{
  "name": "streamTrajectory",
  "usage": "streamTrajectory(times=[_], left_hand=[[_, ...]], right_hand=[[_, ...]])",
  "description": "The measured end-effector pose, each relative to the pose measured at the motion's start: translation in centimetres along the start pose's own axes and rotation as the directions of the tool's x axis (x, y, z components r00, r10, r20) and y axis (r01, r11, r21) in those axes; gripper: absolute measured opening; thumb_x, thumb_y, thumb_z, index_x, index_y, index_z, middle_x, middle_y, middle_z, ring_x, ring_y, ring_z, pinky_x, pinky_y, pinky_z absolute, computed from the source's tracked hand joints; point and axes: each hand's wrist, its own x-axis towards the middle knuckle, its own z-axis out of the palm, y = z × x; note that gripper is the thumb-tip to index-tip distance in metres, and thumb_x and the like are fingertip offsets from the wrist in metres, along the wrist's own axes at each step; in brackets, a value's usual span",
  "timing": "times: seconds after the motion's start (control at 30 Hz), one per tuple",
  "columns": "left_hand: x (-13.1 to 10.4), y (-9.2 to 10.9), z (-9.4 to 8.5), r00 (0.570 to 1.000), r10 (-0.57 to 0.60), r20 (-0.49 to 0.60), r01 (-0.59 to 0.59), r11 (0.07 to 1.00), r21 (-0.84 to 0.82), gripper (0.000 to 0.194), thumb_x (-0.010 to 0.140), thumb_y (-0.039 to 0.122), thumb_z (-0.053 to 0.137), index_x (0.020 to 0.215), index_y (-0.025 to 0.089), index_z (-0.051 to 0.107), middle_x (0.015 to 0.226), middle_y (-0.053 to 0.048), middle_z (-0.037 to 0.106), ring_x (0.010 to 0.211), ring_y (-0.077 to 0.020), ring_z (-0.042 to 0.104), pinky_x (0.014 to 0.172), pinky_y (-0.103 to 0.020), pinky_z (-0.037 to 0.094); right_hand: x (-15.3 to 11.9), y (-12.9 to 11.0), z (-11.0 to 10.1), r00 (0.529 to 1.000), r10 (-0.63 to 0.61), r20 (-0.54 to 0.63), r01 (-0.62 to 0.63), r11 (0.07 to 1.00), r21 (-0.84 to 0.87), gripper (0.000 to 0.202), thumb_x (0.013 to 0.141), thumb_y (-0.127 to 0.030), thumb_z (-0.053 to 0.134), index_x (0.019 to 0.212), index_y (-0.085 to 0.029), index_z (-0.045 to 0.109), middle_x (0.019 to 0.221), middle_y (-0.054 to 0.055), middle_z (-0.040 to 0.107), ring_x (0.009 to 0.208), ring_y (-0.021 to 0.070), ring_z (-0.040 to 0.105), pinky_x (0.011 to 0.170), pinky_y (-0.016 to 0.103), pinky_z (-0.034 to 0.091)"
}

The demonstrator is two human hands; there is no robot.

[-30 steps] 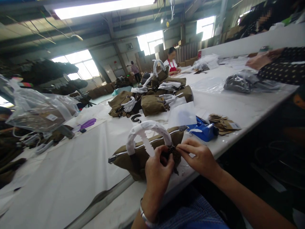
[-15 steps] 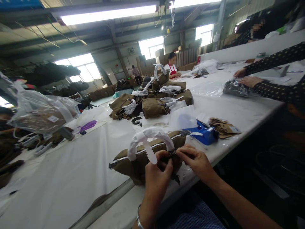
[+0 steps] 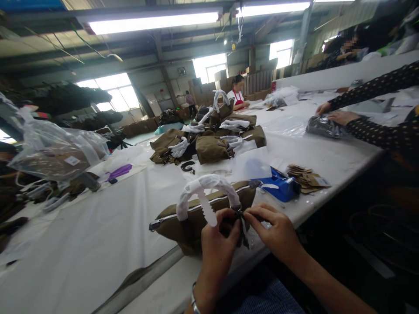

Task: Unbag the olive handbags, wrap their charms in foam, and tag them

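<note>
Co-worker's hands had moved onto the packet. Bag handle wrapped; my left hand and right hand pinched dark trim, seemingly unfinished.

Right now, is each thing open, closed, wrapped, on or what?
Front bag: standing upright
Zipper: looks closed
Front handle: wrapped in white
Dark trim: hanging by the handle
Left hand: gripping the trim
Right hand: pinching at the trim
Pile of bags: heaped
Brown cards: loosely stacked
Ceiling light: on
</note>
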Motion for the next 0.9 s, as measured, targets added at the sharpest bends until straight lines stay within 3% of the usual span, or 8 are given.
streamTrajectory(times=[0.37, 0.53, 0.63, 0.77, 0.9], left_hand=[[-0.2, -1.0, 0.5, 1.0, 0.016, -0.002, -0.016, 0.999, 0.051, 0.016, 0.086, 0.025, 0.071, 0.102, 0.025, 0.072, 0.087, 0.002, 0.077, 0.071, -0.0142, 0.071, 0.068, -0.023, 0.055], [-0.6, -1.3, 0.7, 0.999, 0.039, -0.03, -0.037, 0.997, 0.072, 0.015, 0.088, 0.025, 0.071, 0.103, 0.026, 0.073, 0.092, 0.002, 0.079, 0.081, -0.0169, 0.074, 0.077, -0.026, 0.055], [-0.4, -1.2, 0.4, 0.998, 0.063, -0.028, -0.063, 0.998, 0.004, 0.017, 0.092, 0.02, 0.062, 0.104, 0.025, 0.072, 0.096, 0.001, 0.079, 0.086, -0.0169, 0.074, 0.081, -0.026, 0.056], [-0.3, -0.7, 0.0, 0.999, -0.001, 0.043, 0.009, 0.984, -0.18, 0.014, 0.095, 0.023, 0.058, 0.104, 0.023, 0.068, 0.097, -0.001, 0.077, 0.079, -0.0165, 0.074, 0.074, -0.026, 0.058], [-0.6, -0.3, 0.2, 0.999, 0.014, 0.035, -0.015, 1.0, 0.017, 0.014, 0.092, 0.026, 0.066, 0.106, 0.025, 0.066, 0.099, 0.0, 0.078, 0.093, -0.0209, 0.074, 0.083, -0.03, 0.056]], right_hand=[[-0.2, -0.2, 1.0, 0.998, 0.035, -0.054, -0.034, 0.999, 0.01, 0.015, 0.096, -0.03, 0.065, 0.091, -0.023, 0.077, 0.084, 0.002, 0.072, 0.077, 0.0176, 0.069, 0.074, 0.027, 0.056], [-0.9, -0.4, 1.0, 1.0, -0.022, -0.021, 0.02, 0.996, -0.089, 0.02, 0.098, -0.035, 0.062, 0.102, -0.022, 0.077, 0.096, 0.006, 0.075, 0.09, 0.0219, 0.072, 0.082, 0.031, 0.058], [-1.2, -0.7, 0.9, 1.0, -0.023, -0.015, 0.021, 0.991, -0.131, 0.023, 0.094, -0.037, 0.067, 0.108, -0.02, 0.074, 0.101, 0.008, 0.074, 0.092, 0.0238, 0.072, 0.084, 0.034, 0.059], [-0.9, -0.6, 0.5, 0.997, 0.055, 0.057, -0.05, 0.995, -0.083, 0.019, 0.093, -0.035, 0.067, 0.106, -0.023, 0.074, 0.103, 0.007, 0.073, 0.095, 0.0236, 0.071, 0.087, 0.035, 0.059], [-0.2, 0.5, 0.0, 0.977, 0.152, 0.152, -0.161, 0.986, 0.049, 0.021, 0.093, -0.038, 0.067, 0.108, -0.026, 0.076, 0.107, 0.006, 0.075, 0.099, 0.0231, 0.071, 0.088, 0.034, 0.059]])
